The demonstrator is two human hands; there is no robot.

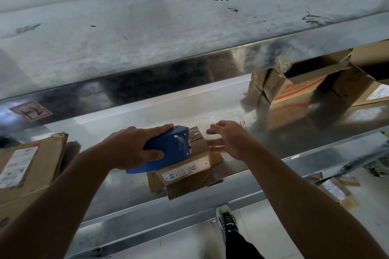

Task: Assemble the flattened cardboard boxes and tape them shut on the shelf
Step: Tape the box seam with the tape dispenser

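Head view, down onto small cardboard box (189,167), label side up, near front edge of metal shelf (126,192). On top of it, blue tape dispenser (168,149), wrapped in left grip (130,147), fingers curled round the handle. At box's right side, right grip (229,139), fingers curled, pinching clear tape strip (214,145) stretched from the box. Further left on same shelf, flattened cardboard (27,166) with white label. Back right, open cartons (294,88). Below, one sneaker (226,219) on pale floor.
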